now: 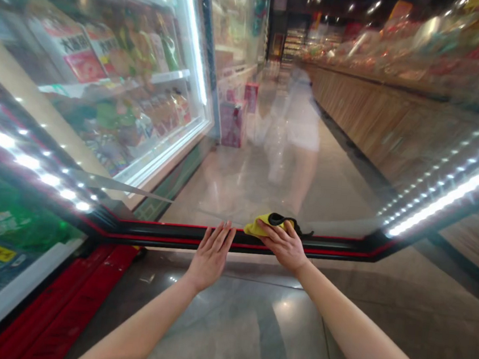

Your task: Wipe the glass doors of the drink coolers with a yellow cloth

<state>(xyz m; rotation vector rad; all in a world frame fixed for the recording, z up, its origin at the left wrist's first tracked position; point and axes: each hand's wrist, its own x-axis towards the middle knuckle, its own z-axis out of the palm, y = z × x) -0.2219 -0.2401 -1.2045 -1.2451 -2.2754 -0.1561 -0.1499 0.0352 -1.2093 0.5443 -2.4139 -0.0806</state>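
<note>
My left hand lies flat on the black lower frame of a glass door, its fingers stretched out and close together. A thin red line runs along this frame. To the right, my right hand grips a folded cloth, yellow on one side and dark on the other. The cloth is pressed against the bottom of the glass, just at the frame. Part of it is hidden under my fingers.
Bright LED strips line the door's sides. A lit refrigerated case with packaged goods stands left, above a red base nearby. Pink boxes sit on the floor beyond the glass. A wood-panelled counter runs along the right.
</note>
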